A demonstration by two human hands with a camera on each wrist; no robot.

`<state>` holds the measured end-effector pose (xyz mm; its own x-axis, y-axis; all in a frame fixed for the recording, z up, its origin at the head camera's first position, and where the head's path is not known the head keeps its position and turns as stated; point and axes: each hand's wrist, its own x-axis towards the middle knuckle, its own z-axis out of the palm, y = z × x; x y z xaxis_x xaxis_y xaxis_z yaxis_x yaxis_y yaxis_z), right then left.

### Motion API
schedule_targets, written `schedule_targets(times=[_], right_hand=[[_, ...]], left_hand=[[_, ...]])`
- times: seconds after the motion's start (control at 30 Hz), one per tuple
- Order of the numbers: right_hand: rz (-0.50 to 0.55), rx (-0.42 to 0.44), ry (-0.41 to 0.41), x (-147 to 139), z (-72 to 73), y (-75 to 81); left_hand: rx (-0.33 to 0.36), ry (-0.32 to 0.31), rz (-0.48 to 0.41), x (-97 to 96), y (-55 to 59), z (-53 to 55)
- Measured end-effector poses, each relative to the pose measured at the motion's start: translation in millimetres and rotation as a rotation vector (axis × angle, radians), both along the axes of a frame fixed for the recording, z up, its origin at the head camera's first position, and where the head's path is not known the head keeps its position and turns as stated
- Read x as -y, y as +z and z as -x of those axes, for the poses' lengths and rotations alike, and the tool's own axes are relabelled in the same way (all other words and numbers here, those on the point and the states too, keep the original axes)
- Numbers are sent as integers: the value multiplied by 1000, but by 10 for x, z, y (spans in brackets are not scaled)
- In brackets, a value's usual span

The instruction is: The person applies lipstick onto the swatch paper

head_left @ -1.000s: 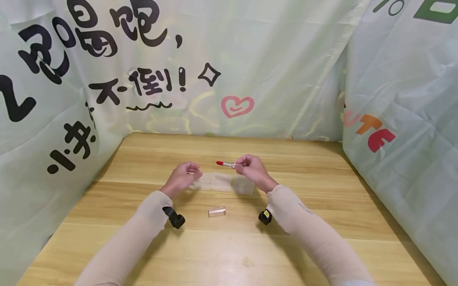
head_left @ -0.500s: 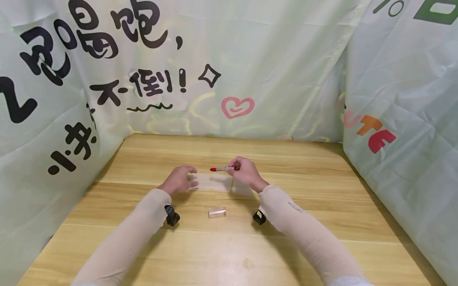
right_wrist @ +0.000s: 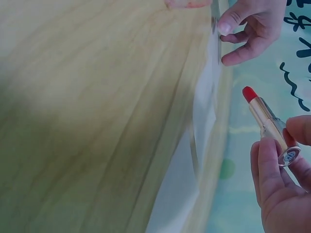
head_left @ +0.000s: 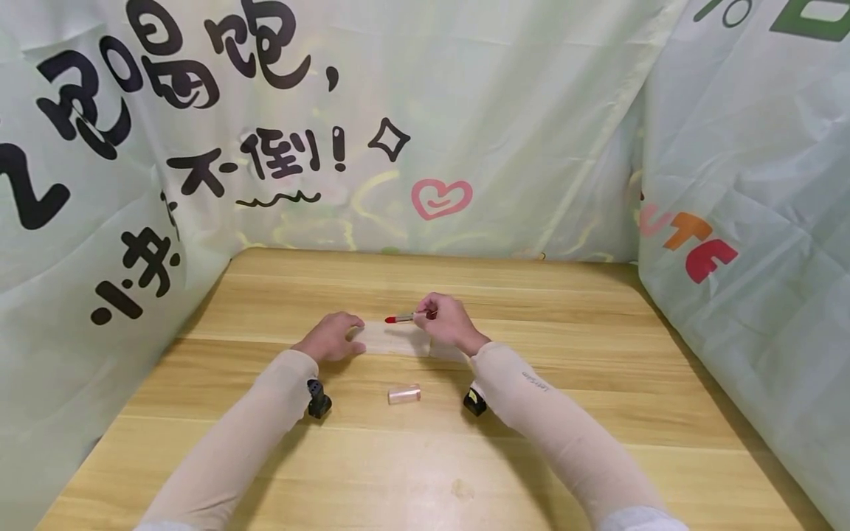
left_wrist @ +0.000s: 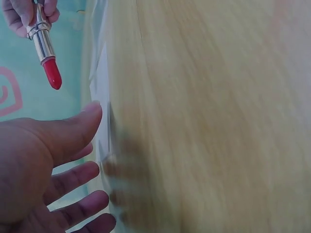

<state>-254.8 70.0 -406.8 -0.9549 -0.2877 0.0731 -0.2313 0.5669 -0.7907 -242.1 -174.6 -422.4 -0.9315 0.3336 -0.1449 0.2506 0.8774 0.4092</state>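
Observation:
My right hand [head_left: 450, 323] pinches an uncapped lipstick [right_wrist: 266, 116] by its base between thumb and fingers. Its red tip points left, over a thin white paper strip [head_left: 401, 341] lying across the table. The strip shows folds or seams and lifts slightly in places in the right wrist view. At the strip's left end is my left hand [head_left: 330, 338], thumb and fingers spread apart, fingertips right at the paper's edge. In the left wrist view the lipstick's silvery tube [left_wrist: 44, 46] is seen above that thumb. Nearer me lies the pinkish clear cap [head_left: 404, 395] on its side.
The wooden table [head_left: 564, 457] carries the paper and the cap. Printed cloth [head_left: 518, 147] hangs behind it and along both sides. A small black camera [head_left: 319, 400] sits on each wrist.
My right hand has carried the lipstick left and slightly down, closer over the paper. My left hand has come down to the paper's left end. The cap has stayed put.

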Motion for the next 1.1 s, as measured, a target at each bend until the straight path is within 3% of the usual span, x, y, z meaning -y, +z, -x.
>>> schedule_targets(times=[0.43,1.1], right_hand=[[-74,-21,56,119,47,-93],[-145,-46,79,280,96,-74]], left_hand=[[18,57,-13,-9,-58,28],[-8,28,13,-12,-73,71]])
